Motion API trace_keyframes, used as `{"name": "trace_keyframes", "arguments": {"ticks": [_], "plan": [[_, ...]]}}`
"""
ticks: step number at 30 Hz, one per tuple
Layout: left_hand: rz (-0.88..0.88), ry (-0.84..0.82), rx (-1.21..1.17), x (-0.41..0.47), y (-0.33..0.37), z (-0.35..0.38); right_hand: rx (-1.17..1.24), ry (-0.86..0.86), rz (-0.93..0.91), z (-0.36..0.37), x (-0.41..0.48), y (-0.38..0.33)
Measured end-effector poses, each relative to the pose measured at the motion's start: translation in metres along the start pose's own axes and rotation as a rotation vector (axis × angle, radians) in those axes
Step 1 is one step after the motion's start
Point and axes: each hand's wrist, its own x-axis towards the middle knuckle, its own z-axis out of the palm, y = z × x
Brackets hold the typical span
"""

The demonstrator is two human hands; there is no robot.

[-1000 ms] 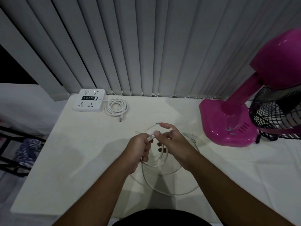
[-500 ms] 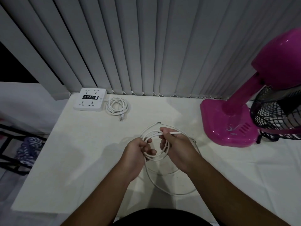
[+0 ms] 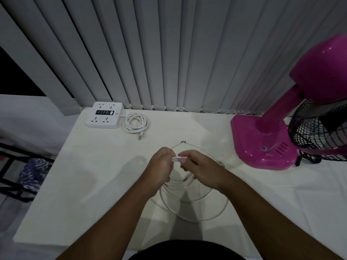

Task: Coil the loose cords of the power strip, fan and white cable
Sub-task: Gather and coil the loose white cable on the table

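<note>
The white cable point(image 3: 195, 216) sits mid-frame on the table point(image 3: 93, 184) — loops spill below both hands. Left hand point(image 3: 161, 167) and right hand point(image 3: 201, 166) pinch it together up top. Power strip point(image 3: 104, 115) upper left, fan point(image 3: 281, 139) right.

Bare forearms point(image 3: 116, 218), black garment point(image 3: 187, 250)

The fan point(image 3: 262, 145) was chopped off by the right edge, head and grille both. A chunk of the white cable point(image 3: 197, 220) was hidden under the left hand point(image 3: 161, 169) and right hand point(image 3: 202, 167) gripping it. Markings on the power strip point(image 3: 104, 117) were way too tiny to read.
</note>
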Motion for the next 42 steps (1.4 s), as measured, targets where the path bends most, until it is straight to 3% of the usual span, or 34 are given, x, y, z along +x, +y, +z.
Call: {"name": "trace_keyframes", "arguments": {"ticks": [3, 7, 11, 15, 19, 24, 27, 31, 33, 35, 37, 42], "plan": [[0.046, 0.006, -0.048, 0.003, -0.005, 0.0, -0.065, 0.058, 0.035, 0.005, 0.0, 0.004], [-0.114, -0.12, -0.063, -0.002, -0.01, -0.006, 0.233, 0.255, 0.155, 0.01, 0.005, 0.006], [-0.169, -0.159, -0.573, -0.004, -0.016, -0.004, 0.382, 0.266, 0.248, 0.022, 0.005, 0.008], [-0.151, -0.038, -0.741, -0.003, -0.014, 0.009, 0.401, 0.218, 0.279, 0.03, 0.001, 0.014], [-0.114, 0.049, -0.574, -0.003, -0.008, 0.01, 0.371, 0.21, 0.166, 0.024, 0.003, 0.01], [-0.068, 0.006, -0.227, -0.003, 0.013, 0.016, 0.352, 0.132, 0.085, 0.013, 0.007, -0.003], [-0.016, -0.04, -0.313, -0.003, 0.01, 0.011, 0.286, 0.221, 0.125, 0.015, 0.01, -0.005], [-0.086, -0.165, -0.382, -0.001, -0.013, -0.001, 0.738, 0.258, 0.242, 0.016, 0.011, -0.005], [-0.096, -0.152, -0.53, -0.004, -0.016, 0.003, 0.779, 0.274, 0.266, 0.021, 0.009, -0.004], [-0.097, -0.085, -0.591, -0.006, -0.016, 0.01, 0.706, 0.286, 0.261, 0.03, 0.007, 0.0], [-0.091, -0.03, -0.495, -0.008, -0.015, 0.013, 0.598, 0.276, 0.248, 0.033, 0.004, 0.002], [-0.091, -0.076, -0.305, -0.008, -0.006, 0.008, 0.372, 0.173, 0.118, 0.021, -0.003, 0.003]]}}
